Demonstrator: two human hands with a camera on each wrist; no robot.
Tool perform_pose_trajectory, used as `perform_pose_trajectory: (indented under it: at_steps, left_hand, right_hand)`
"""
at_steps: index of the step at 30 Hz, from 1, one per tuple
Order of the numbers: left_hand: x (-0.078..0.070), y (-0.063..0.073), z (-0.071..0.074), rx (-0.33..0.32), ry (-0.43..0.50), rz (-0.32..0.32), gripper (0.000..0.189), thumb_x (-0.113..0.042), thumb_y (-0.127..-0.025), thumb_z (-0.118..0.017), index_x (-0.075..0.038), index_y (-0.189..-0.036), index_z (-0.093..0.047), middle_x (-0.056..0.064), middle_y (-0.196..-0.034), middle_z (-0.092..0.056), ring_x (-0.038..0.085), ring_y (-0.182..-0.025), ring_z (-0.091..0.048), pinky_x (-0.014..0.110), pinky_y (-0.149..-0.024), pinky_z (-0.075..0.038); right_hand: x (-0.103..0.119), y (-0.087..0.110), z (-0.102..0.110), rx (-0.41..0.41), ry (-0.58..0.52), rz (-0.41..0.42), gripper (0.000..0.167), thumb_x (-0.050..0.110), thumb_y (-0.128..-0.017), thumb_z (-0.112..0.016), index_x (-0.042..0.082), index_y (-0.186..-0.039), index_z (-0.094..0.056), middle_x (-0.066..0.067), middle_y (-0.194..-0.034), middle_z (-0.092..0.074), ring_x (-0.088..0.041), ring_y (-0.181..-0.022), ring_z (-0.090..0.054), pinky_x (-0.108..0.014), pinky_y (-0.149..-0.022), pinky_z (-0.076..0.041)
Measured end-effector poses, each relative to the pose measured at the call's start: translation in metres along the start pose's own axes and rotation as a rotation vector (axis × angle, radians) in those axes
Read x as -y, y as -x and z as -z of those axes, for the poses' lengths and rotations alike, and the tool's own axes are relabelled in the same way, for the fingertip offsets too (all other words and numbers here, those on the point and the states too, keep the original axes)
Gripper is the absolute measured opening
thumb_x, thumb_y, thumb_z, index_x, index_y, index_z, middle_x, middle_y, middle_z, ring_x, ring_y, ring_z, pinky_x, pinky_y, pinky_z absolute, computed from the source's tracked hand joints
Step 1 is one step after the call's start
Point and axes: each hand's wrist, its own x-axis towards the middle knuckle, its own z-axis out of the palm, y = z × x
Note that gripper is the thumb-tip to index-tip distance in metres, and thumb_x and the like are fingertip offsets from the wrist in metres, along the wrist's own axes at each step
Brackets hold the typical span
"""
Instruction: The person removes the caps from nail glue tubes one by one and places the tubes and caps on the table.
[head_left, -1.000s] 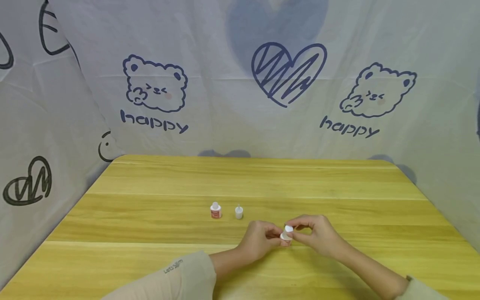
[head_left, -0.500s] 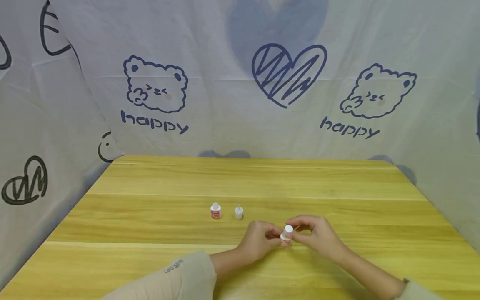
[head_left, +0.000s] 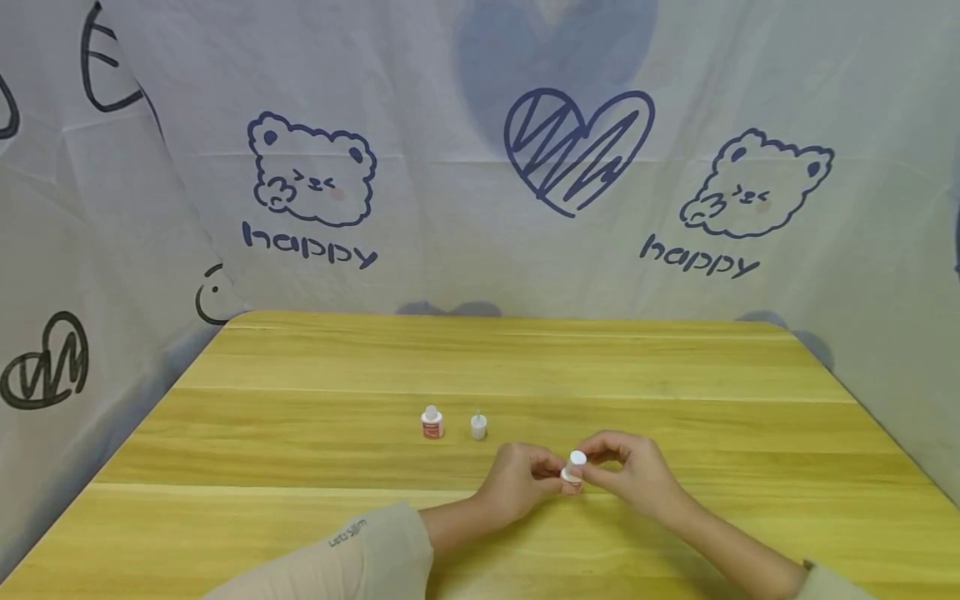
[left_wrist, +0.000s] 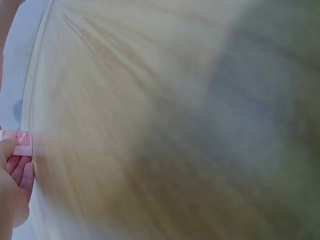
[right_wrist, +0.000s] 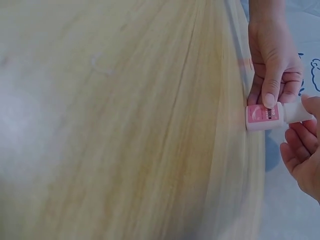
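Note:
My left hand [head_left: 516,478] grips the body of a small white bottle [right_wrist: 260,118] with a pink label, which stands upright at the table surface. The right wrist view shows the thumb pressed on the label. From the other side my right hand [head_left: 632,472] pinches the white cap [head_left: 577,458] at the bottle's top between thumb and fingers. In the head view the hands hide part of the bottle. Farther back on the left stands a second small bottle [head_left: 432,424] with a red label and a pale tip. Beside it a loose white cap [head_left: 478,427] rests with a thin pin pointing up.
The wooden table [head_left: 300,517] spreads out around both hands. Behind it hangs a pale cloth [head_left: 450,208] printed with bears and hearts, and another cloth drapes the left side.
The right fingers have shifted slightly round the cap, and more of its round white top shows. The left hand and the bottle have stayed in place.

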Motion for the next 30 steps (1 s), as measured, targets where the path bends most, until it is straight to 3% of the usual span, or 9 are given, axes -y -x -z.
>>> perform_pose_trajectory:
  at_steps: [24,30]
  left_hand:
    - [-0.0013,0.0000,0.0003,-0.002,-0.001,-0.004,0.015,-0.008,-0.075,-0.075,0.002,-0.085,-0.072,0.014,-0.083,-0.072,0.014,-0.075,-0.070,0.008,-0.065,-0.051]
    - [-0.0019,-0.0005,0.0003,0.002,-0.011,0.013,0.015,-0.010,-0.075,-0.075,0.001,-0.085,-0.073,0.013,-0.083,-0.072,0.012,-0.074,-0.070,0.008,-0.065,-0.051]
  right_hand:
    - [0.0030,-0.0031,0.0099,0.126,0.006,0.083,0.017,0.009,-0.087,-0.064,-0.004,-0.098,-0.068,-0.015,-0.094,-0.070,-0.001,-0.083,-0.060,-0.023,-0.073,-0.054]
    - [0.0021,-0.0027,0.0066,0.063,0.055,0.064,0.015,0.011,-0.083,-0.069,0.000,-0.094,-0.069,-0.010,-0.092,-0.071,0.000,-0.082,-0.059,-0.025,-0.073,-0.054]
